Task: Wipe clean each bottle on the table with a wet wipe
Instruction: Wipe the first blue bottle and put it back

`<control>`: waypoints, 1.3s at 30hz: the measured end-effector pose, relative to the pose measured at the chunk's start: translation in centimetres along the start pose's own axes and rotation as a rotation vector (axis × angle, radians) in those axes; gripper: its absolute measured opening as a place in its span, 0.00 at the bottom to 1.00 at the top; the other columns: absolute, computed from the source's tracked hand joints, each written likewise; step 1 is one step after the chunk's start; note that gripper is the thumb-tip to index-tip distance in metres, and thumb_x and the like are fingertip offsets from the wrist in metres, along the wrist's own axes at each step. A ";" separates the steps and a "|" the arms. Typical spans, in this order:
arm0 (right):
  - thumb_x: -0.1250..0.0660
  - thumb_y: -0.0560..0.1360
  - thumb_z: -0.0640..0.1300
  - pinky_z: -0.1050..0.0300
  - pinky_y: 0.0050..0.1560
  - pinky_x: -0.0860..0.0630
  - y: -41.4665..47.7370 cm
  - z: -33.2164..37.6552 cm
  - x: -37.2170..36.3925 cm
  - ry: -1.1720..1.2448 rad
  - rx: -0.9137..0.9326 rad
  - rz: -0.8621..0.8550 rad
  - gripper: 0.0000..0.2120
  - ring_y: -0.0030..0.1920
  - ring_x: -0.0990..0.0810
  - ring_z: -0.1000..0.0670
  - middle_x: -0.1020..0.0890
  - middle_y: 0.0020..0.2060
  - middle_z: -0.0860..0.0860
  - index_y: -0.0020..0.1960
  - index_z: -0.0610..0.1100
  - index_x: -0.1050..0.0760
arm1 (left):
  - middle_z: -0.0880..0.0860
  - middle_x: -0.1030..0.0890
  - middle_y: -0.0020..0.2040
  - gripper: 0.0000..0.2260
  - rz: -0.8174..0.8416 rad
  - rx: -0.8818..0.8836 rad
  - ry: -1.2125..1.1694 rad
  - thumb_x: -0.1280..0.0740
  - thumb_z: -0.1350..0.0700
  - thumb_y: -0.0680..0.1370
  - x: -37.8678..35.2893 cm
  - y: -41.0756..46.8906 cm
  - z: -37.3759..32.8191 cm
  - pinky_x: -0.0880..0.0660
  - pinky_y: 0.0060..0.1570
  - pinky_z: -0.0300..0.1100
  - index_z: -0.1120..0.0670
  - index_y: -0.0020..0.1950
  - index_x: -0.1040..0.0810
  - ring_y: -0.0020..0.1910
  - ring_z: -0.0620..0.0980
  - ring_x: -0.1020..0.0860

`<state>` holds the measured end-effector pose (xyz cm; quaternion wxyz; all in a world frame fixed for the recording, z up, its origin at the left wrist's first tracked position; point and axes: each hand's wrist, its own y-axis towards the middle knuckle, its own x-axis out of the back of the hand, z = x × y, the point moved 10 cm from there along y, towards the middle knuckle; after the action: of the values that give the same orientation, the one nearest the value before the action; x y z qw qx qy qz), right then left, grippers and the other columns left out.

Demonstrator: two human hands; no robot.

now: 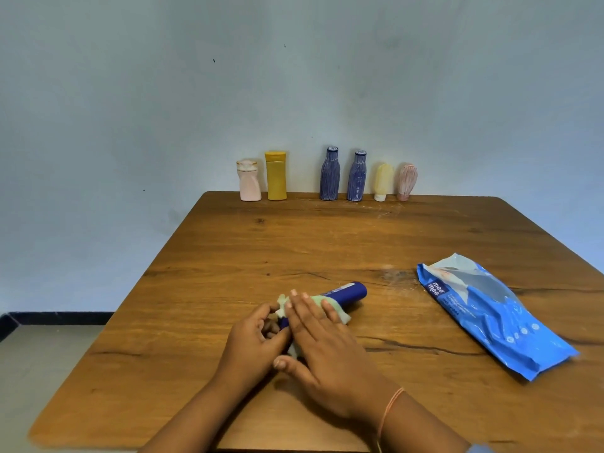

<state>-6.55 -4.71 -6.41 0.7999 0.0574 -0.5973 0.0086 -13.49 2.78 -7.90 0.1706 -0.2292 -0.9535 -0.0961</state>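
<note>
The dark blue bottle (346, 293) lies on the table (294, 243) at 6 o'clock. The left hand (253, 341) grips its near end, and the right hand (327, 348), fingers flat, presses the wet wipe (336, 313) onto it. The wipes pack (490, 308) lies at 3 o'clock. At 12 o'clock a row of six bottles (329, 174) waits, several looking streaked, so most of the task is likely left.

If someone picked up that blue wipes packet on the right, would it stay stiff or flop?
Probably flop: the wipes packet is creased and lies slumped on the table, so it looks like soft film. Lying flat, it likely won't roll or tip. Its glossy surface may be slightly slippery.
</note>
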 end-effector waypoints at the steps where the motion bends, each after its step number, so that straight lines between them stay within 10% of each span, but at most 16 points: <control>1: 0.66 0.71 0.70 0.58 0.71 0.70 0.0 -1.3 0.3 0.006 -0.045 -0.015 0.38 0.71 0.70 0.59 0.65 0.74 0.55 0.74 0.50 0.66 | 0.48 0.22 0.29 0.13 0.007 0.008 -0.014 0.28 0.61 0.71 -0.1 0.1 0.1 0.27 0.34 0.35 0.46 0.50 0.23 0.30 0.41 0.25; 7: 0.63 0.71 0.66 0.58 0.72 0.63 -1.0 -8.6 2.8 0.110 -0.344 -0.038 0.38 0.74 0.61 0.57 0.58 0.76 0.53 0.76 0.49 0.59 | 0.60 0.19 0.36 0.12 0.024 0.022 -0.014 0.28 0.59 0.71 -0.4 0.3 0.5 0.25 0.38 0.44 0.44 0.49 0.24 0.33 0.50 0.23; 12: 0.74 0.64 0.74 0.59 0.70 0.61 -0.8 -6.1 3.6 0.042 -0.276 -0.115 0.50 0.75 0.55 0.53 0.48 0.75 0.51 0.76 0.47 0.51 | 0.56 0.18 0.35 0.10 0.046 0.005 -0.031 0.29 0.58 0.73 -0.6 0.2 0.4 0.23 0.39 0.43 0.51 0.54 0.23 0.34 0.47 0.20; 20: 0.63 0.72 0.70 0.57 0.71 0.70 0.8 2.6 0.4 0.020 0.026 -0.065 0.43 0.75 0.61 0.54 0.52 0.76 0.48 0.76 0.43 0.54 | 0.40 0.19 0.37 0.13 0.036 0.018 0.020 0.33 0.62 0.74 -0.3 0.0 0.0 0.28 0.39 0.24 0.42 0.45 0.24 0.40 0.30 0.22; 25: 0.69 0.70 0.70 0.59 0.71 0.67 0.3 -2.5 1.8 -0.025 -0.096 -0.116 0.43 0.74 0.59 0.56 0.51 0.76 0.52 0.77 0.47 0.54 | 0.53 0.17 0.36 0.07 0.033 -0.008 -0.004 0.30 0.49 0.71 -0.5 0.0 0.2 0.24 0.40 0.49 0.51 0.45 0.20 0.35 0.51 0.20; 31: 0.74 0.64 0.73 0.61 0.69 0.65 -0.4 -7.4 3.2 0.019 -0.237 -0.088 0.48 0.74 0.59 0.58 0.52 0.76 0.53 0.76 0.49 0.56 | 0.42 0.20 0.43 0.11 -0.023 -0.042 0.048 0.30 0.59 0.73 0.0 0.3 -0.4 0.30 0.41 0.22 0.44 0.49 0.23 0.41 0.36 0.21; 39: 0.61 0.72 0.68 0.57 0.72 0.62 0.7 -7.4 2.8 0.054 -0.280 -0.040 0.39 0.75 0.60 0.54 0.54 0.76 0.51 0.76 0.46 0.56 | 0.44 0.23 0.51 0.19 -0.019 -0.134 0.114 0.27 0.63 0.69 0.1 0.0 -1.1 0.26 0.43 0.28 0.43 0.53 0.24 0.47 0.38 0.23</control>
<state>1.21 -3.41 -5.73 0.8159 -0.0431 -0.5696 -0.0892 -13.28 2.51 -6.82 0.2081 -0.2254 -0.9357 -0.1744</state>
